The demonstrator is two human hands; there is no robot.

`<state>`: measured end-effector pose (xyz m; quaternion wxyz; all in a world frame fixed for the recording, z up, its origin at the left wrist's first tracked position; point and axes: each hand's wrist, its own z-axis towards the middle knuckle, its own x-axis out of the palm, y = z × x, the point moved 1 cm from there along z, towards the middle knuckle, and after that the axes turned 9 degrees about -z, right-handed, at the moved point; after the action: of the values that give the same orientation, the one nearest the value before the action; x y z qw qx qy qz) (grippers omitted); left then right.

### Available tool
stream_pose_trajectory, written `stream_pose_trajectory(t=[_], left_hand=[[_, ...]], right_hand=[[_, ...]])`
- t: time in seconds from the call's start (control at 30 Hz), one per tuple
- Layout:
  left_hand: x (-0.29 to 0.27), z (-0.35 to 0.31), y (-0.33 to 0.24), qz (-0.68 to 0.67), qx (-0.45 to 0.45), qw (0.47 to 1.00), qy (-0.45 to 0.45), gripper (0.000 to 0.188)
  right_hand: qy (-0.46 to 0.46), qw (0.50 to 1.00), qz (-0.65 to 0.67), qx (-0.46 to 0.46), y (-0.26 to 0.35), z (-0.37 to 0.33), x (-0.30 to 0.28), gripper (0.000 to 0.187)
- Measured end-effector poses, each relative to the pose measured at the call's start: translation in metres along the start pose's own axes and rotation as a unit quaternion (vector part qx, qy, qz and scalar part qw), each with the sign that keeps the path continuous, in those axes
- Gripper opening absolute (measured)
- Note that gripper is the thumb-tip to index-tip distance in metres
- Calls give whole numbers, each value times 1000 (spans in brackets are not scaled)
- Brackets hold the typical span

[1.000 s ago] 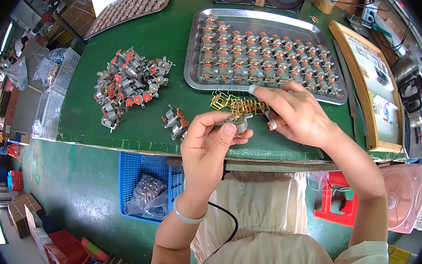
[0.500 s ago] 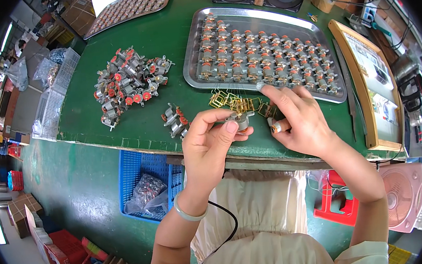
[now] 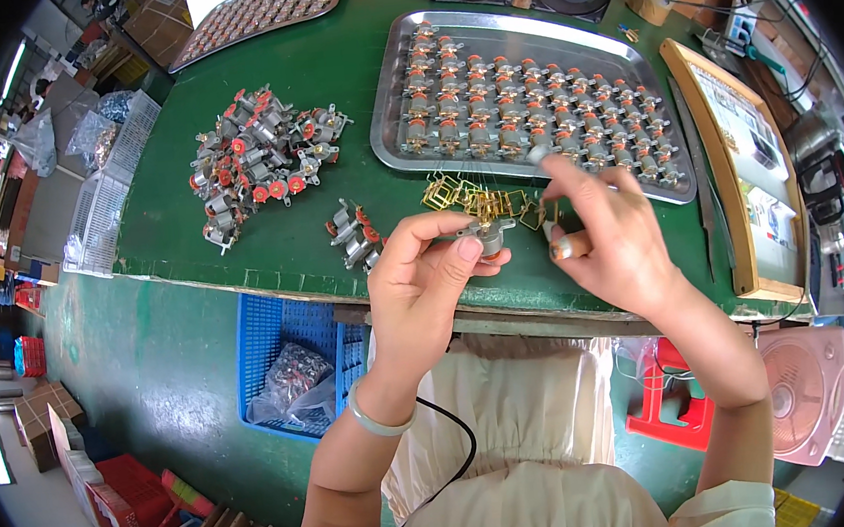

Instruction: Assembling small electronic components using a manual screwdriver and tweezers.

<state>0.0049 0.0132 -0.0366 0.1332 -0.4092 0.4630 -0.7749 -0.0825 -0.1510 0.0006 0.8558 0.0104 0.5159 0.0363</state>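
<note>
My left hand [image 3: 416, 289] is closed, pinching a small silver cylindrical component [image 3: 489, 238] with side tabs and an orange underside between thumb and fingers. Just right of it, my right hand [image 3: 612, 232] has its index finger stretched toward the tray, apart from the thumb; motion smears its fingers slightly. A pale, brown-ended wrap or small cylinder [image 3: 571, 246] shows by that thumb; I cannot tell which. Beyond both hands lies a cluster of square brass wire frames [image 3: 482, 203], some close to the right fingertips. Several like components [image 3: 351, 235] lie left of my left hand.
A metal tray [image 3: 392, 131] holding rows of these components stands behind my hands. A heaped pile [image 3: 257, 157] lies at left, another filled tray [image 3: 260, 17] farther back. A wooden-framed board [image 3: 726, 177] stands at right. Below the table's front edge is a blue crate [image 3: 272, 327].
My right hand has shifted slightly right, its index finger lifting and moving away from the brass frames. The left hand still holds the component in nearly the same place.
</note>
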Motion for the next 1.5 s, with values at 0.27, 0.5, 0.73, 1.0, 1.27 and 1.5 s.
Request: stream_pose_trajectory(t=[0.27, 0.5, 0.73, 1.0, 1.27, 1.5], left_hand=[[3, 0, -4, -4, -28, 1000, 11, 19], [10, -3, -9, -4, -40, 998, 50, 17], [19, -2, -18, -37, -92, 995, 27, 17], [22, -4, -18, -31, -95, 995, 20, 16], [26, -4, -18, -31, -104, 994, 32, 16], [27, -4, -15, -31, -113, 993, 20, 16]], right_hand=[[16, 939, 279, 201, -1, 3, -26, 65], [100, 696, 625, 339, 13, 5, -26, 57], [88, 666, 651, 354, 27, -2, -22, 52], [81, 669, 660, 334, 23, -8, -21, 50], [35, 665, 679, 310, 27, -7, -22, 56], [43, 662, 678, 316, 26, -8, -23, 55]])
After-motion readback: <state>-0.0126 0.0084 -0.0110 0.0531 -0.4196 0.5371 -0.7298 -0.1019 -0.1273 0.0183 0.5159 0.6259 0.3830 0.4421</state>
